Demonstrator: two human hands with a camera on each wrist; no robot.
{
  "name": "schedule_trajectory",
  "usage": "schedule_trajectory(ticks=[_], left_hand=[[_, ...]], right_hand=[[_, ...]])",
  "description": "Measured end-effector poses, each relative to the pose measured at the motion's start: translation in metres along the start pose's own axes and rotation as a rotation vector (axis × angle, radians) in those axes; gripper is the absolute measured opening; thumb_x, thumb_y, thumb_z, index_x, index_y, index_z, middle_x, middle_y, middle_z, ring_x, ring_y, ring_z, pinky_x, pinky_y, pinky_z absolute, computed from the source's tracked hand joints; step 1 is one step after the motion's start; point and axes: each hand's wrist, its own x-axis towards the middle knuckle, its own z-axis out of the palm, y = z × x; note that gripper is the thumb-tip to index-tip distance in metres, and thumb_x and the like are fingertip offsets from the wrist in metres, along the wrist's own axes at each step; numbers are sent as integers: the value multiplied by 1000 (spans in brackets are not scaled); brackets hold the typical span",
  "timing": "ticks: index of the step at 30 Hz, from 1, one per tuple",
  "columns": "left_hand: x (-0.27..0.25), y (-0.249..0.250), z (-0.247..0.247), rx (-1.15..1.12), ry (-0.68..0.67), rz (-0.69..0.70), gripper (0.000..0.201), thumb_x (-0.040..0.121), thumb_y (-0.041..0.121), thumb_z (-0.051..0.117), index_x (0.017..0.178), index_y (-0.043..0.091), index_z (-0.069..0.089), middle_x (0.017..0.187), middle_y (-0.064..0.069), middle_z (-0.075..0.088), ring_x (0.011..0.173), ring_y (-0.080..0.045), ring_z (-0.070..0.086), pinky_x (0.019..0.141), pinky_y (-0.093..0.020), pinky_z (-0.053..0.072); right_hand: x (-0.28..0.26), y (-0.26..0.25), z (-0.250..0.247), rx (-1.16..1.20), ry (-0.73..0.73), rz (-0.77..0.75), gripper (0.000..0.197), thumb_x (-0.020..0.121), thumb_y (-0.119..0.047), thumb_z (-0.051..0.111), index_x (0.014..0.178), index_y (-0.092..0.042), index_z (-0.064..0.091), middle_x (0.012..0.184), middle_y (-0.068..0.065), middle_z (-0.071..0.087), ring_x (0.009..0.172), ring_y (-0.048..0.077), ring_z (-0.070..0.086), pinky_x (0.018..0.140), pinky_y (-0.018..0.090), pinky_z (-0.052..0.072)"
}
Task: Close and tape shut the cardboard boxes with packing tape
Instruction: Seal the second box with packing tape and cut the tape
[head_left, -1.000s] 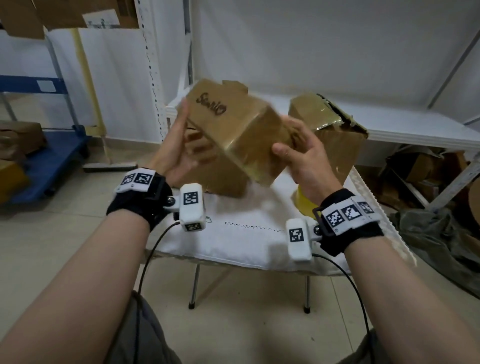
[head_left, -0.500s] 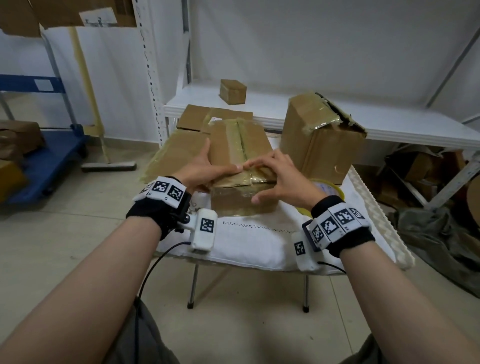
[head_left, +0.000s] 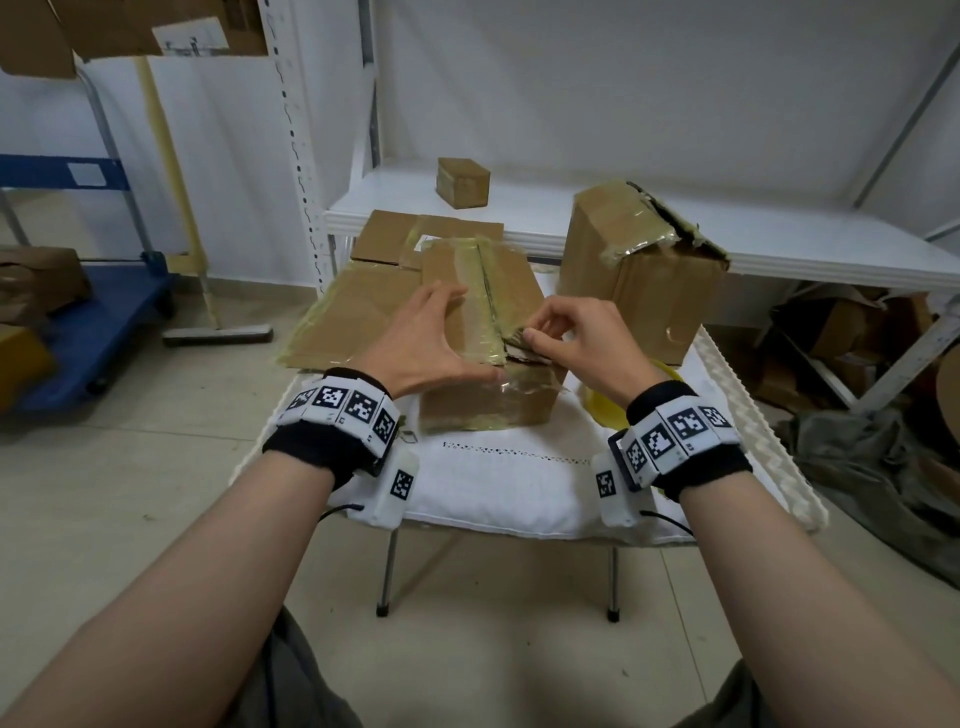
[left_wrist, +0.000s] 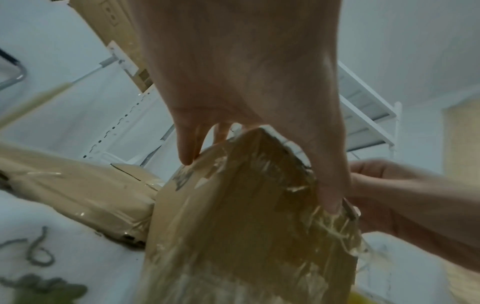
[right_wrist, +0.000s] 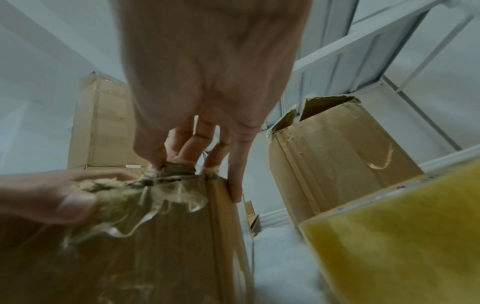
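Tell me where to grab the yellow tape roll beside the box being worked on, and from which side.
Likely its exposed outer rim, coming from the right. The tape roll seems to lie flat on the white cloth, half hidden behind the right hand and box; the tall box stands behind it.

The yellow roll of packing tape (head_left: 602, 410) is largely hidden behind the right hand (head_left: 582, 343) and wrist in the head view, and cut off at the 4 o'clock corner of the right-wrist view. Dark handwriting on the tape-covered brown cardboard box (left_wrist: 233, 216) is too smeared to read. Brown cartons (head_left: 852, 332) under the white shelf at 3 o'clock are shadowed and indistinct.
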Motion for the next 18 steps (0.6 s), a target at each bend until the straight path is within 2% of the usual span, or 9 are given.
schedule_trajectory(ticks=[3, 7, 9, 10, 13, 15, 17, 18], left_hand=[[-1, 1, 0, 32, 17, 4, 114, 62, 76, 73, 149, 19, 26, 151, -6, 33, 131, -18, 42, 113, -50, 36], [-6, 7, -1, 62, 51, 5, 103, 68, 87, 53, 143, 22, 29, 145, -6, 36, 122, -19, 47, 107, -53, 40], [-7, 9, -2, 57, 128, 0, 79, 82, 74, 43, 140, 23, 29, 137, -8, 42, 109, -22, 51, 101, -53, 43], [-7, 8, -2, 42, 167, -11, 69, 86, 64, 40, 140, 23, 28, 133, -11, 47, 103, -24, 53, 99, -55, 45], [-6, 7, -3, -37, 233, -59, 68, 82, 56, 31, 144, 30, 19, 126, -20, 58, 96, -36, 64, 93, -64, 47], [-7, 8, -1, -65, 275, -84, 66, 86, 49, 30, 148, 29, 18, 115, -25, 63, 93, -43, 65, 89, -66, 48], [-8, 11, 0, -106, 329, -125, 61, 94, 37, 32, 152, 24, 19, 89, -20, 66, 85, -43, 66, 86, -65, 50], [-8, 12, 0, -132, 358, -142, 60, 96, 34, 33, 153, 23, 18, 77, -12, 63, 80, -40, 66, 86, -65, 50]], right_hand=[[1, 0, 1, -14, 12, 17, 19, 92, -21, 72, 76, -12, 67, 65, -7, 61, 60, 3, 53, 58, 10, 41], [0, 0, 1, 30, 38, 33, 23, 96, -17, 64, 75, -12, 57, 66, -4, 55, 58, 2, 45, 57, 13, 36], [-2, 0, -1, 131, 124, 68, 23, 99, -15, 56, 77, -9, 52, 69, 4, 52, 63, 11, 43, 59, 25, 37], [-3, 0, -3, 197, 167, 96, 24, 100, -15, 51, 77, -9, 49, 71, 8, 49, 65, 14, 41, 58, 26, 37], [-5, -4, -6, 398, 190, 154, 25, 102, -18, 44, 77, -15, 42, 76, 6, 45, 66, 14, 39, 53, 17, 41], [-4, -6, -4, 420, 105, 177, 29, 95, -41, 49, 88, -13, 51, 93, 4, 53, 77, 13, 49, 66, 22, 47], [-6, -8, -1, 370, -10, 229, 53, 87, -58, 60, 119, -16, 53, 122, 1, 52, 100, 7, 55, 77, 21, 46], [-7, -8, 0, 328, -69, 263, 66, 86, -58, 66, 137, -21, 45, 130, -2, 47, 107, 7, 54, 79, 19, 44]])
